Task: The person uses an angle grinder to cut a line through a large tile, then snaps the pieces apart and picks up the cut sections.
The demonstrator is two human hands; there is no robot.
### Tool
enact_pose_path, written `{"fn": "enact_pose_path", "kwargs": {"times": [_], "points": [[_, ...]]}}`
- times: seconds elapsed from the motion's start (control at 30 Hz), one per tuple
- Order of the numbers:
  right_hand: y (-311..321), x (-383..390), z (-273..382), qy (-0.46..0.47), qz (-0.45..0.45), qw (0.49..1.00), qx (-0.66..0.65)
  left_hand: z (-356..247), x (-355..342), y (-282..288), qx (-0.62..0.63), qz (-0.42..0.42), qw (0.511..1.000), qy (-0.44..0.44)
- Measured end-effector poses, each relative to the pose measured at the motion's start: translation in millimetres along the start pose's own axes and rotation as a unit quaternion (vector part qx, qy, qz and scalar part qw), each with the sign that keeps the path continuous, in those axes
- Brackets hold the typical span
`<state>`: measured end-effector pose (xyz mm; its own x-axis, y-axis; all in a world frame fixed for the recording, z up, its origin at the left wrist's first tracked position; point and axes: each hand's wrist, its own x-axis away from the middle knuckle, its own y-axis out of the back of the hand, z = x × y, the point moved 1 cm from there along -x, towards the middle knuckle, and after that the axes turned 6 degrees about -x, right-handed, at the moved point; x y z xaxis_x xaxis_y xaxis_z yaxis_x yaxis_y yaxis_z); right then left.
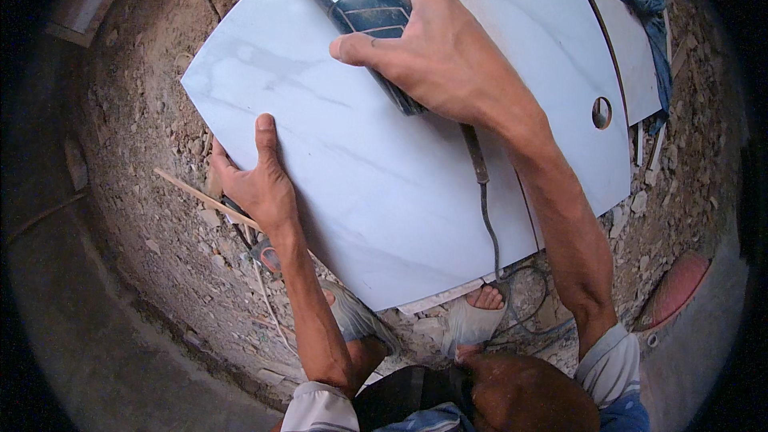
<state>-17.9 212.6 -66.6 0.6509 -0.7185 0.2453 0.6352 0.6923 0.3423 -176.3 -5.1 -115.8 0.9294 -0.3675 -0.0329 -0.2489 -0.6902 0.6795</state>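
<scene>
Gripping the dark blue power tool (352, 12) around its body, the right hand (448, 56) holds it over the white marbled slab (376, 176), thumb on one side and fingers mostly hidden on the other. The left hand (260, 184) is at the slab's left edge, thumb spread wide from the fingers and lying over the face; I cannot tell whether the hidden fingers press against the underside. A second slab (560, 48) with a round hole lies right of the first, only a thin seam apart.

The power cord (490, 228) could be the main trouble: it runs down over the slab and loops beyond its near edge, beside the foot (484, 300), so a step or a tug might snag it and jerk the tool sideways. The slab lies above broken rubble (172, 216), so uneven support could let it rock or crack if pressed hard near a corner. A slip of the tool could also scratch the glossy face or reach the left hand (both bare hands are without gloves). Just off the slab's left edge, the wooden stick (204, 196) and a round dark object (268, 256) might get underfoot.
</scene>
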Motion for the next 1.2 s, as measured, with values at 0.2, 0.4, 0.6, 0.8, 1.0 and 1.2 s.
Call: {"fn": "enact_pose_path", "kwargs": {"times": [0.2,0.4,0.6,0.8,1.0,1.2], "points": [[-0.9,2.5,0.5,-0.010,0.010,1.000,0.002,1.1,-0.7,1.1,0.012,-0.002,1.000,0.004],[2.8,7.2,-0.1,-0.027,0.019,0.999,0.009,1.7,-0.8,-1.2,0.021,-0.001,1.000,0.005],[1.3,9.4,-4.5,-0.021,0.014,1.000,0.003,4.0,-1.6,-0.5,0.001,-0.003,1.000,-0.009],[0.9,13.1,-5.0,-0.019,0.016,1.000,0.005,5.2,-2.4,0.3,-0.001,-0.004,1.000,-0.004],[2.3,17.0,-4.9,-0.025,0.013,1.000,0.004,1.3,-1.1,-0.4,0.027,-0.002,1.000,0.008],[2.5,21.5,-4.3,-0.033,0.017,0.999,0.004,0.3,-0.8,1.4,0.024,0.004,1.000,0.000]]}}
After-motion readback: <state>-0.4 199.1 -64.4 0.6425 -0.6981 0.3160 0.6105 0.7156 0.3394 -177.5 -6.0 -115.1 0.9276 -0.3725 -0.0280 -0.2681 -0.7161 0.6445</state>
